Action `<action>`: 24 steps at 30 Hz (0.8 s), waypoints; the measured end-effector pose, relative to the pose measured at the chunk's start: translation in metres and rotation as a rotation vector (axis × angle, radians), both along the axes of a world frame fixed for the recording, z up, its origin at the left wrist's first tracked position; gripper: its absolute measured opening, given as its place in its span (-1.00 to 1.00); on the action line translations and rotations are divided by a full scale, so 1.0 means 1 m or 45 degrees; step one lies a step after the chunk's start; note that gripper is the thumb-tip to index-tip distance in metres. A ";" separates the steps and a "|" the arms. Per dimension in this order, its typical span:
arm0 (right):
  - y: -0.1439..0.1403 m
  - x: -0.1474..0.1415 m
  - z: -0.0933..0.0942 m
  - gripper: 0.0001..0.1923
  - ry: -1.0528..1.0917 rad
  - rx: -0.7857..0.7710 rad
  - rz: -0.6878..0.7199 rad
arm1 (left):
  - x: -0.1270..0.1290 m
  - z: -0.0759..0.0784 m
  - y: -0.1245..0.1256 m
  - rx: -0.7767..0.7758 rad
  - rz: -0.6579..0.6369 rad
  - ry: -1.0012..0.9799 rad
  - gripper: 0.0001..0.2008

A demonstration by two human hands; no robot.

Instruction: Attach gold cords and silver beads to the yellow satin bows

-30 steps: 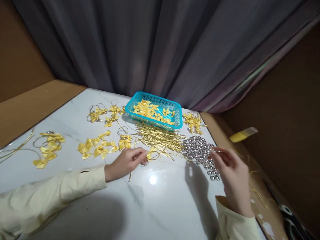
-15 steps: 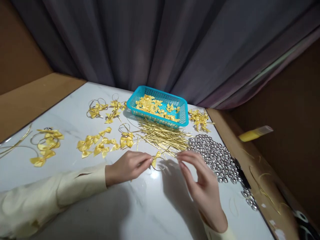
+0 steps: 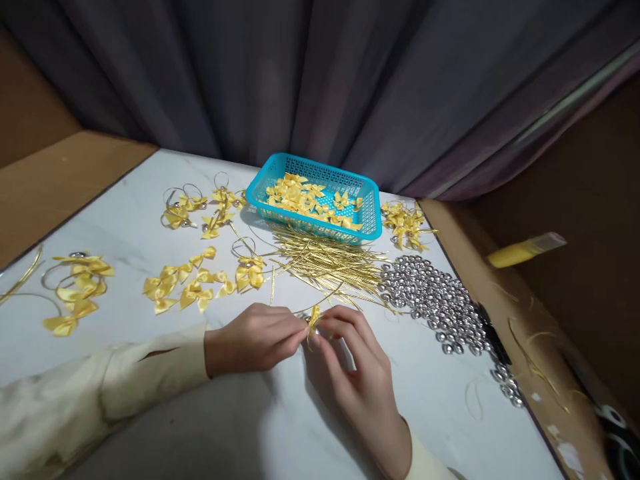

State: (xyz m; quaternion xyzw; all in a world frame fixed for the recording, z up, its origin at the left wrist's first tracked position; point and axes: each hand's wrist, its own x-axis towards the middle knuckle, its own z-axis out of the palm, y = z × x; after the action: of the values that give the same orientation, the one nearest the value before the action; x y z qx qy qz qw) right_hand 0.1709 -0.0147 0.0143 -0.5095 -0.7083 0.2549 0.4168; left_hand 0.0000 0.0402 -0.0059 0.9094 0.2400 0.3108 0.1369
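A small yellow ribbon bow (image 3: pixel 314 318) is held above the white tabletop, with a bit of silver beside it. My left hand (image 3: pixel 260 337) pinches it from the left between thumb and forefinger. From the right, my right hand (image 3: pixel 357 373) has its thumb and fingertips closed against the same bow, and what exactly lies under those tips is partly hidden. Just beyond both hands lies a heap of thin gold ties (image 3: pixel 325 263). Close by on the left is a finished-looking bow with a looped tie (image 3: pixel 249 272).
A blue basket (image 3: pixel 373 220) of yellow bows stands at the back. Shiny silver beads (image 3: pixel 435 300) are spread on the right. Loose bows (image 3: pixel 197 293) and looped bows (image 3: pixel 83 287) lie left; more bows (image 3: pixel 404 220) are back right. Scissors (image 3: pixel 617 423) lie at lower right.
My right hand has moved left and closed in on the bow. The tie's loop that hung open beside the bow is now mostly covered by my fingers. The view has shifted slightly.
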 end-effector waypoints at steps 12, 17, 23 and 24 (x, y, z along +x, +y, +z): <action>0.008 0.006 0.000 -0.82 0.636 -0.592 -0.082 | 0.002 0.000 0.000 0.041 0.074 -0.040 -0.72; 0.009 0.012 0.001 -0.82 0.641 -0.603 -0.112 | 0.000 0.002 0.002 -0.269 0.111 -0.118 -0.77; 0.006 0.013 0.004 -0.95 0.269 -0.277 -0.043 | 0.000 0.011 0.000 -0.851 0.115 -0.078 -0.70; 0.005 0.012 0.005 -0.95 0.202 -0.223 -0.030 | 0.001 0.011 -0.001 -0.855 0.111 -0.080 -0.70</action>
State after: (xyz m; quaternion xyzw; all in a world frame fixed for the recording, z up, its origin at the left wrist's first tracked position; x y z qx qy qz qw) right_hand 0.1830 -0.0100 0.0193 -0.5305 -0.6420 0.3504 0.4286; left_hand 0.0006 0.0397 0.0050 0.7924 0.3632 0.2478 0.4228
